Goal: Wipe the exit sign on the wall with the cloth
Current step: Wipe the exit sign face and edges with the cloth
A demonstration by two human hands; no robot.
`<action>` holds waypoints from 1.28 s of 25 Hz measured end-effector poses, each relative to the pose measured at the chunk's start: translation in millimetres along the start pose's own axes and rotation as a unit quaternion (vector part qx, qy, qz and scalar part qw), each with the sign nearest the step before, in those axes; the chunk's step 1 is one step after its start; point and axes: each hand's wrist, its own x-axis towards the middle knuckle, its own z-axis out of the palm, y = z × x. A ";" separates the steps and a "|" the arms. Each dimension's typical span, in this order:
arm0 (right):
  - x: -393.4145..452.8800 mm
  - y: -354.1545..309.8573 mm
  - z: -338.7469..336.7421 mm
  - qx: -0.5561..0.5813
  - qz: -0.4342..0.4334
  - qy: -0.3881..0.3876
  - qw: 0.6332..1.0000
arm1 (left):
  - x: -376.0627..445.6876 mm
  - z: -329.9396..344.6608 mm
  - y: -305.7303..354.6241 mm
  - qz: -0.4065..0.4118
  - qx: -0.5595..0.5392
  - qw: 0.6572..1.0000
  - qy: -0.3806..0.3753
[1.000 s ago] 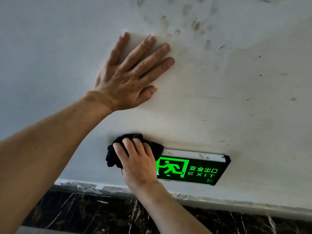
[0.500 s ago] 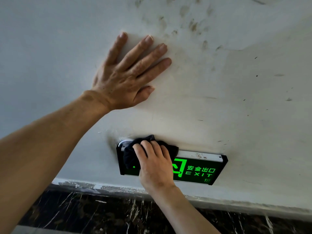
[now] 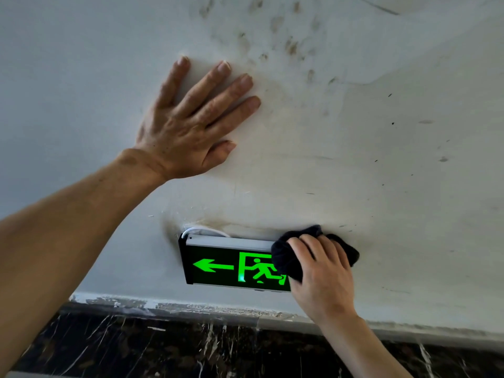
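A black exit sign (image 3: pixel 218 264) with a lit green arrow and running figure is fixed low on the white wall. Its right end is hidden. My right hand (image 3: pixel 324 276) presses a bunched black cloth (image 3: pixel 286 261) against that right end, fingers curled over the cloth. My left hand (image 3: pixel 191 124) lies flat on the wall above and left of the sign, fingers spread, holding nothing.
The white wall (image 3: pixel 395 173) carries brown smudges up high and small dark specks. A white cable (image 3: pixel 201 230) loops out behind the sign's top left corner. Below runs a dark marbled skirting (image 3: pixel 191 347) with a chipped paint edge.
My right hand has swept the cloth from the sign's left end across to its right end, uncovering the arrow and figure. The left hand stays planted on the wall.
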 end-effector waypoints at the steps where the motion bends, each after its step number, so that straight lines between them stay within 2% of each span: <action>1: -2.2 8.4 -2.3 -0.005 0.012 -0.003 1.000 | -0.1 0.0 -0.1 0.001 0.000 1.000 0.000; 6: -7.1 40.3 -11.2 -0.005 0.036 -0.022 0.999 | 0.7 0.4 0.5 -0.002 -0.003 1.000 0.003; 21: -0.5 43.7 -14.1 0.055 0.021 0.059 0.996 | 0.4 -0.7 0.9 0.000 0.012 1.000 -0.001; 27: -32.1 52.5 -17.4 0.078 0.006 0.013 0.997 | -0.5 0.9 1.0 -0.001 0.013 1.000 0.004; 32: -52.7 54.9 -23.6 0.156 0.082 0.012 0.984 | 0.7 1.1 1.7 0.003 0.015 1.000 0.003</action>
